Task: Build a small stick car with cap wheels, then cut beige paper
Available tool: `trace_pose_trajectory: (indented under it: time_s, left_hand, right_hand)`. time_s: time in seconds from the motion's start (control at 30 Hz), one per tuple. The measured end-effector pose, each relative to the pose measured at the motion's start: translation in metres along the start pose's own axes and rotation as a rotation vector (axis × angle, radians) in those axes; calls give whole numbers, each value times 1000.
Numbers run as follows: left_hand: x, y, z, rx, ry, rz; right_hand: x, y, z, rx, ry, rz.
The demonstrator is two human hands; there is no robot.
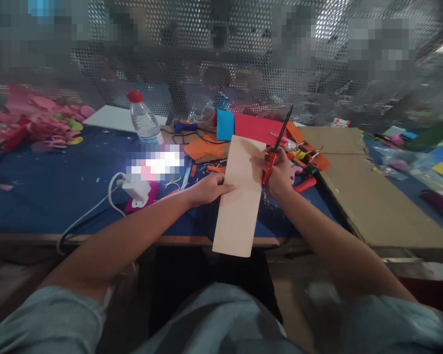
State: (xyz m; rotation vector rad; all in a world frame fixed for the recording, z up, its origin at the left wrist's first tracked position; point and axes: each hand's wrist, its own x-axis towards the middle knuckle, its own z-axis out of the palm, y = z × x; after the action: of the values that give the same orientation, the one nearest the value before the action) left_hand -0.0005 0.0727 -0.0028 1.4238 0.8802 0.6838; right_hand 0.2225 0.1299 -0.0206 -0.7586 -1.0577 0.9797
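A long beige sheet [239, 206] hangs over the table's front edge between my hands. My left hand [210, 189] pinches its left edge, thumb on top and fingers behind. My right hand [278, 172] is closed around the red handles of a pair of scissors [283, 129], whose dark blades point up and away from the sheet. The fingertips of that hand also touch the sheet's right edge. Behind the sheet lie a red sheet [254, 129] and a blue piece [225, 126]. Orange scraps [206, 146] are just left of it.
A red-capped bottle [143, 120] leans at back left. Nearer stands a white plug [136, 189] with cables on a pink power strip. Pink cut pieces [40, 118] are heaped at far left. Cardboard [376, 196] covers the right side. A perforated metal panel [192, 54] rises behind.
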Motion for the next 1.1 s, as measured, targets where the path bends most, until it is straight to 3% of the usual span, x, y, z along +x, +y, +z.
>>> trace_pose_trajectory:
  time_s: [0.4,0.73,1.1]
  left_hand:
    - [5,-4,0,-100,87,43]
    - [8,1,2,-305,241,59]
    - [9,1,3,-258,270,71]
  right_hand:
    - [-4,-7,0,-43,-15,83]
    - [-12,-13,6,-34,-250,246]
    - [-10,-10,4,-54,-233,224]
